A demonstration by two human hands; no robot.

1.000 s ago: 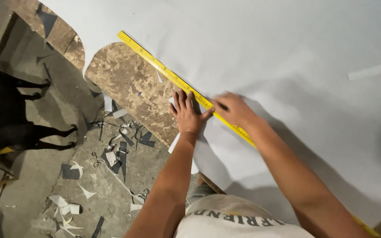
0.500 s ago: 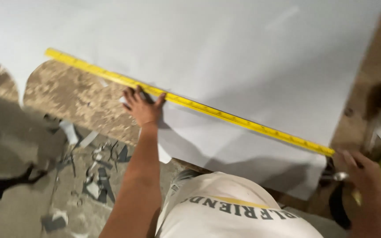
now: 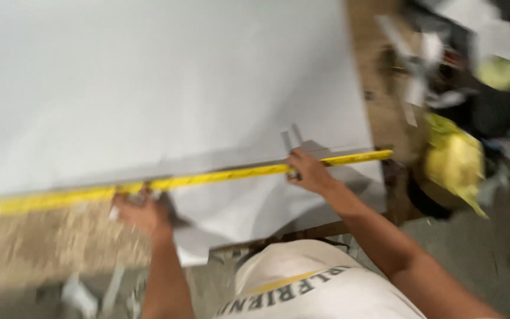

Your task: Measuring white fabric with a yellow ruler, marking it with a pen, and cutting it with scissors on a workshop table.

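A long yellow ruler (image 3: 208, 177) lies across a large white sheet (image 3: 166, 82), running from the left edge to the sheet's right edge. My left hand (image 3: 143, 214) presses down on the ruler's left part, where the sheet ends over a bare chipboard table (image 3: 48, 242). My right hand (image 3: 306, 170) rests on the ruler's right part, closed around a thin grey tool (image 3: 290, 139) whose two prongs stick up above the fingers. The view is blurred, so the kind of tool is unclear.
A crumpled yellow bag (image 3: 453, 160) sits just past the table's right edge. Dark clutter and paper scraps (image 3: 444, 53) lie at the top right. Offcuts (image 3: 81, 292) litter the floor at the bottom left. My white shirt (image 3: 308, 289) fills the bottom middle.
The view has swung right. My right hand came back from the far right clutter with a grey tool and now sits on the ruler. The left hand stays on the ruler.
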